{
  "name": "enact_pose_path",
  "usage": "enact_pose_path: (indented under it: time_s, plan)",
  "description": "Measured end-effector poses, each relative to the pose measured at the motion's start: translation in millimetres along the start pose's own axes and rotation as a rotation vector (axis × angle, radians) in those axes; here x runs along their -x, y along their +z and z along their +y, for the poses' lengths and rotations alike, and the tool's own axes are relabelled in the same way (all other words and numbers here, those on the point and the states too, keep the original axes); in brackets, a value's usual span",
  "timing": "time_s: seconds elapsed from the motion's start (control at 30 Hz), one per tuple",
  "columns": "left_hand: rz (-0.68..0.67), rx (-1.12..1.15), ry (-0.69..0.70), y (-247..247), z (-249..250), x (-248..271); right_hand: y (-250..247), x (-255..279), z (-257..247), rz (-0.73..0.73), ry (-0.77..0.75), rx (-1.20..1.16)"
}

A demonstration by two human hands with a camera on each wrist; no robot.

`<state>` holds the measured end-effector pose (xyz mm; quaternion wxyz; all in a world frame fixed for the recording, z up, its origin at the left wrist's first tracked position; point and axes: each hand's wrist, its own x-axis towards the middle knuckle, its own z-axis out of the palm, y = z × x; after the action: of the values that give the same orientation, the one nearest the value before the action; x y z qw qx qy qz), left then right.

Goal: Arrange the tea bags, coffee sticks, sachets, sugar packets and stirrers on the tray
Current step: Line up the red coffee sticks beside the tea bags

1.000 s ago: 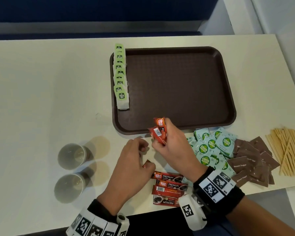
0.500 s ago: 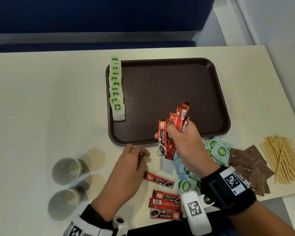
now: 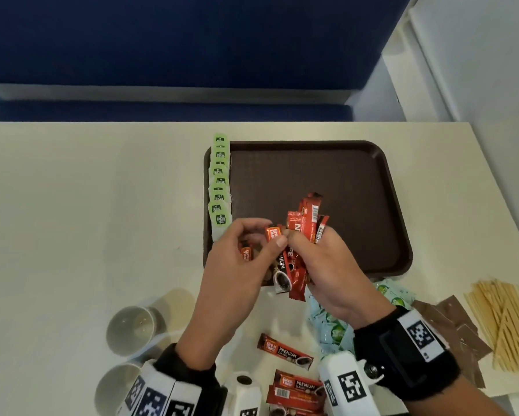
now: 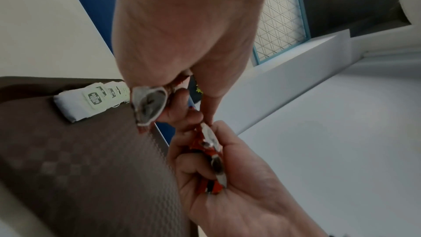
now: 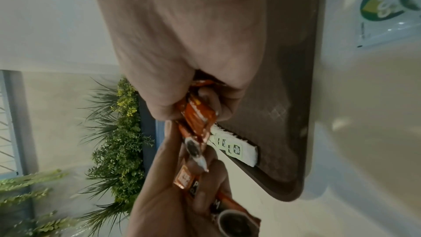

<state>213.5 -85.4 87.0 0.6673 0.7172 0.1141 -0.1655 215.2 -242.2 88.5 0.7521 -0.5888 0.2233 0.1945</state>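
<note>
My right hand grips a bunch of red coffee sticks above the near edge of the brown tray. My left hand has come up beside it and pinches one coffee stick between thumb and fingers; a second red stick shows under its fingers. A row of green-tagged tea bags lines the tray's left side. In the wrist views the hands meet around the coffee sticks, with the tea bags beyond.
Loose coffee sticks lie near the table's front edge. Pale green sachets, brown sugar packets and wooden stirrers lie to the right. Two paper cups stand front left.
My left hand rose from the table to the right hand and took hold of a coffee stick. The right hand carried its bunch a little farther over the tray's near edge.
</note>
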Motion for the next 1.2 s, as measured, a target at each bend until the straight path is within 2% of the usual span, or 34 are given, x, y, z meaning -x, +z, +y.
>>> enact_pose_path:
  time_s: [0.17,0.27,0.43,0.63,0.77,0.93,1.0,1.2]
  plan:
    - [0.020,-0.020,-0.011,3,4,-17,-15,-15,-11,-0.044,0.065,0.021]
    - [0.097,-0.040,-0.009,8,5,-28,-23,-24,-17,-0.033,0.086,-0.005]
    - [0.263,0.068,-0.018,21,6,-43,-37,-37,-19,-0.089,0.110,0.023]
    - [0.326,0.159,0.025,26,13,-51,-52,-47,-23,-0.087,0.043,0.143]
    - [0.319,0.210,0.015,23,15,-54,-51,-59,-29,-0.009,0.012,0.195]
    - [0.436,0.192,-0.056,13,7,-63,-36,-78,-35,0.022,-0.015,0.344]
    - [0.445,0.221,-0.079,7,3,-68,-29,-83,-37,0.013,-0.012,0.381]
    - [0.374,0.492,-0.052,4,8,-83,-2,-83,-33,-0.084,0.090,0.129]
